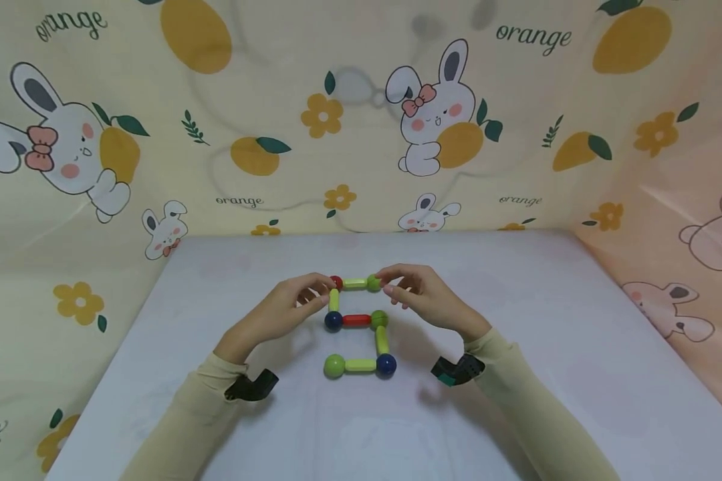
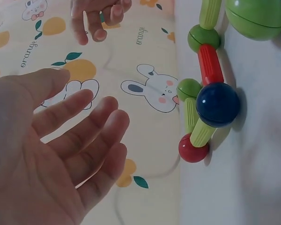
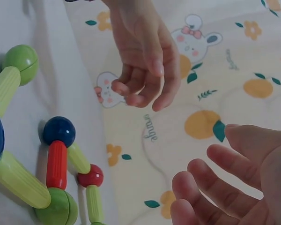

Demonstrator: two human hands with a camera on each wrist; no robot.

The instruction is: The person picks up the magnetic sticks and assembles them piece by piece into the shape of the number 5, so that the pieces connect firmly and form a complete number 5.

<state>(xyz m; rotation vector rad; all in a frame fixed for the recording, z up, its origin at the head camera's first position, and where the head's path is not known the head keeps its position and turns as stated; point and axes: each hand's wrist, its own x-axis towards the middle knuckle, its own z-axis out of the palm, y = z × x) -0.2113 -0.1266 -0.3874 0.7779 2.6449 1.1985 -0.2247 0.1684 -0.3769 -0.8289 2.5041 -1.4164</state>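
Observation:
Ball-and-rod building pieces lie on the table, joined in an S-like zigzag. Its far row has a red ball point(image 1: 336, 282), a yellow-green rod point(image 1: 355, 284) and a green ball point(image 1: 374, 283). A red rod point(image 1: 356, 321) links a dark blue ball point(image 2: 218, 104) and a green ball point(image 3: 56, 206) in the middle row. Nearest me, another green ball point(image 1: 334, 366) connects by a rod to a blue ball point(image 1: 386, 365). My left hand point(image 1: 291, 302) hovers left of the far row, fingers loosely bent and holding nothing. Opposite it, my right hand point(image 1: 428, 297) is raised with relaxed, empty fingers.
The pieces stand mid-table on a white tabletop point(image 1: 361, 427). A patterned cloth point(image 1: 361, 133) with rabbits and oranges hangs behind and along both sides. Small dark devices are strapped at the left wrist point(image 1: 251, 385) and the right wrist point(image 1: 458, 370).

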